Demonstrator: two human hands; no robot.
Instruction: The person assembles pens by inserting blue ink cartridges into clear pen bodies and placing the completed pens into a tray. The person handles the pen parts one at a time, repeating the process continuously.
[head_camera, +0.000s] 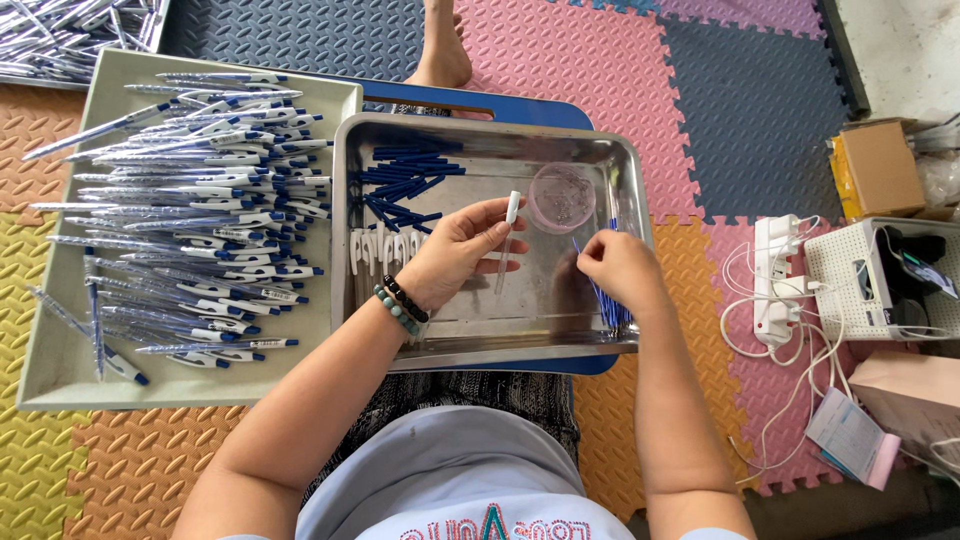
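Note:
My left hand (455, 250) holds a clear pen barrel with a white tip (510, 225) upright over a steel tray (480, 335) on my lap. My right hand (618, 265) pinches thin blue refills (607, 300) near the tray's right side. Inside the tray lie a heap of dark blue pen parts (405, 180), a row of white clips (380, 245) and a small clear pink dish (562, 197) holding tiny springs. Beaded bracelets circle my left wrist.
A beige tray (60, 370) at left is piled with several finished blue-and-white pens (200, 200). More pens fill a bin (70, 30) at top left. At right sit a white power strip (778, 280) with cables, a white basket (880, 280), a cardboard box (880, 165). Someone's bare foot (440, 50) rests on the foam mats.

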